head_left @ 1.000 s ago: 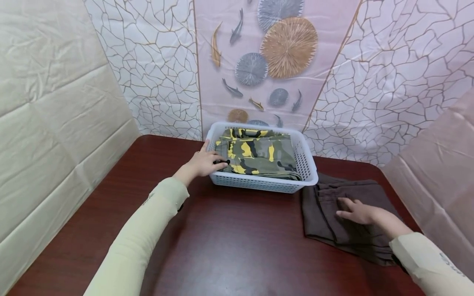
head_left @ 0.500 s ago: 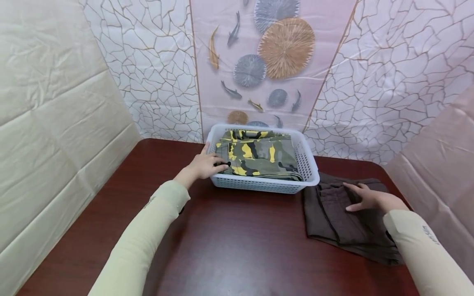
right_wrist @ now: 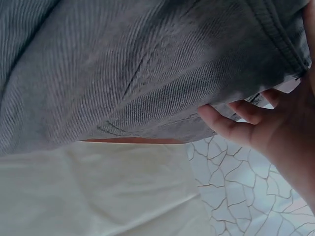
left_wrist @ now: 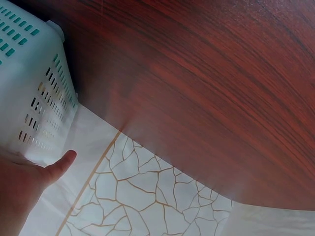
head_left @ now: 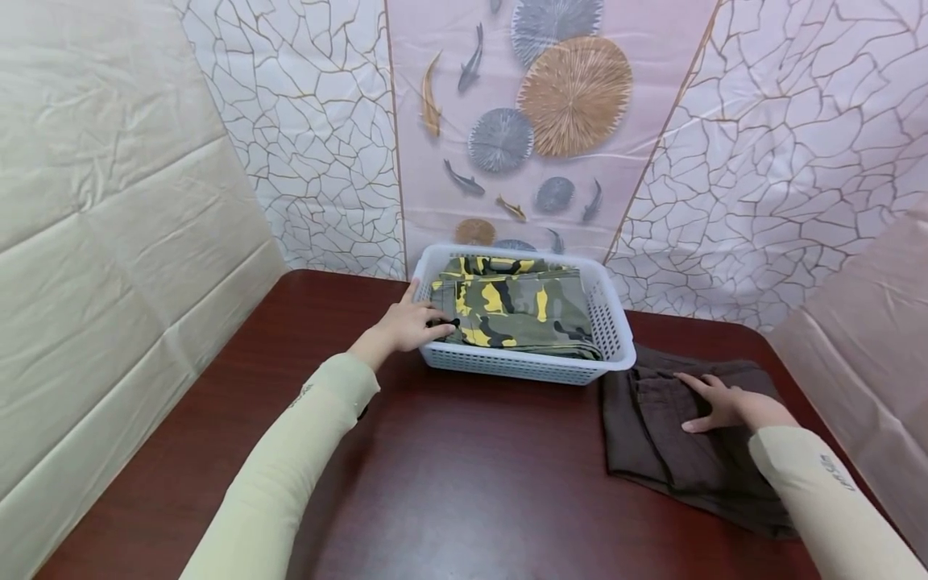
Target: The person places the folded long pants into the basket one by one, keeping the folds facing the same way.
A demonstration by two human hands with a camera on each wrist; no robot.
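A pale blue-white plastic basket (head_left: 518, 364) stands at the back of the table, with folded camouflage trousers (head_left: 525, 310) in yellow, green and black inside. My left hand (head_left: 408, 324) rests at the basket's left end. Its little finger stretches along the rim, while thumb and other fingers reach over onto the trousers' edge. In the left wrist view that little finger sticks out beside the slotted basket wall. To the right of the basket lie folded dark brown trousers (head_left: 674, 439), finely ribbed in the right wrist view. My right hand (head_left: 732, 407) is over them, fingers spread, fingertips at the cloth.
A dark red wood-grain table (head_left: 449, 475) carries everything. A patterned backdrop (head_left: 319, 161) rises directly behind the basket, and cloth panels flank the table on both sides. The brown trousers reach close to the table's right edge and the basket's right front corner.
My right hand has shifted slightly back and right across the brown trousers, its fingers and thumb now spread wider. The left hand stays at the basket's left end. The head view has swung slightly.
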